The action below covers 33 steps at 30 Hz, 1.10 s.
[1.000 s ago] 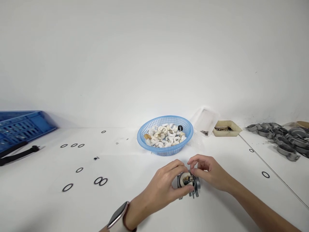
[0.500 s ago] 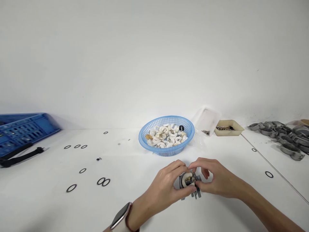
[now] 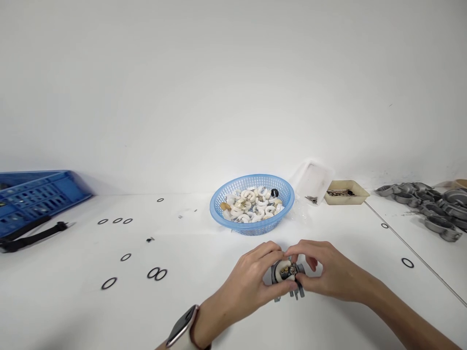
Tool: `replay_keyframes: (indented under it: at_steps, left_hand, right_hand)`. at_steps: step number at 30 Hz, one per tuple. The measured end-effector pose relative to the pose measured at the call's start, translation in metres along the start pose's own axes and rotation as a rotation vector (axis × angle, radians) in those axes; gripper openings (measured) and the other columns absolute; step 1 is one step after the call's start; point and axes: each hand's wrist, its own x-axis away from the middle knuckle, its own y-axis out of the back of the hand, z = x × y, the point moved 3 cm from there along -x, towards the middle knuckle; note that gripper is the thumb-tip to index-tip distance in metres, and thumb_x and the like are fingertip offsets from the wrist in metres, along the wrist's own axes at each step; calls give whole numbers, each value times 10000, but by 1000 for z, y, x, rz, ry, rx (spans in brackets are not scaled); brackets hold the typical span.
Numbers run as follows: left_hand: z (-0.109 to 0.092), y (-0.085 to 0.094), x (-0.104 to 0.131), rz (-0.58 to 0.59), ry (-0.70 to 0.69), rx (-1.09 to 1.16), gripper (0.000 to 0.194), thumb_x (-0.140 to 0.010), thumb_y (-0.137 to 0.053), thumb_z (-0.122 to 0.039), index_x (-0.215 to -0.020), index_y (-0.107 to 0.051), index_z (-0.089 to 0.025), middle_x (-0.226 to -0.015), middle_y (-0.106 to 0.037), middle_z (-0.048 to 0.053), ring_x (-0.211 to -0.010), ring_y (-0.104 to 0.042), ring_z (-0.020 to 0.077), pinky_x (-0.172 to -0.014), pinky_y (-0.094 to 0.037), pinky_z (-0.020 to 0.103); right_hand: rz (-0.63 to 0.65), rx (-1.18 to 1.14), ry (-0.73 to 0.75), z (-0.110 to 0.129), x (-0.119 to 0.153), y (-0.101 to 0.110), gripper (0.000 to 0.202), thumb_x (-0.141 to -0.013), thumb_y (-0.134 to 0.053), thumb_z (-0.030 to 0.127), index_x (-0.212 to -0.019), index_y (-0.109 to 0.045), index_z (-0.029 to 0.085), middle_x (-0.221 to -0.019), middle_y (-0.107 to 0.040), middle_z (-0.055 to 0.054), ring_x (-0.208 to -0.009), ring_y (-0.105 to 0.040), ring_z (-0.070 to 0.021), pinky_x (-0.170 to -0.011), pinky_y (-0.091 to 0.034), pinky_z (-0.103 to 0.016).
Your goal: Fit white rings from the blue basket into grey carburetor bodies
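Note:
Between my hands is a small grey carburetor (image 3: 300, 287), its inside facing up, with brass parts showing. A white C-shaped float (image 3: 280, 270) sits in it. My left hand (image 3: 251, 274) wraps around the left side, thumb along the near edge and fingers over the far edge. My right hand (image 3: 324, 267) grips the right side, thumb on the near part and index finger reaching to the far edge by my left fingertips. Whether a tiny part is pinched in the right fingers is hidden.
A blue basket (image 3: 251, 229) of floats stands behind my hands. Black rubber rings (image 3: 109, 283) lie on the left. A blue crate (image 3: 40, 197) is at far left. A cream tray (image 3: 346, 200) with small metal parts and grey metal bowls (image 3: 438, 226) are on the right.
Almost nothing differs. The right hand has shifted very slightly on the carburetor, and the view has moved a touch.

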Motion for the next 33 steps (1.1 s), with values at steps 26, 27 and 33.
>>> replay_keyframes:
  at_steps: [26,27,33]
  left_hand:
    - [-1,1,-1,16,9,-3,181,-897,-697,-324,-1054,-663,-240,-943,-632,22,-848,-606,197,-750,-505,308]
    - [-1,1,-1,18,9,-3,185,-898,-698,-327,-1057,-664,-241,-944,-632,22,-847,-606,197,-749,-505,308]
    - [-2,1,-1,18,3,0,187,-912,-684,-354,-1059,-664,-239,-942,-631,25,-837,-608,193,-742,-512,304]
  right_hand:
    - [3,9,25,2,1,0,451,-785,-594,108,-1173,-652,331,-988,-649,32,-654,-443,-115,-630,-432,-257]
    - [2,8,26,2,1,0,445,-785,-594,109,-1168,-653,329,-985,-649,31,-653,-444,-115,-626,-432,-255]
    - [1,-10,18,0,1,-1,433,-782,-592,111,-1153,-654,326,-1007,-660,24,-643,-452,-113,-601,-432,-249]
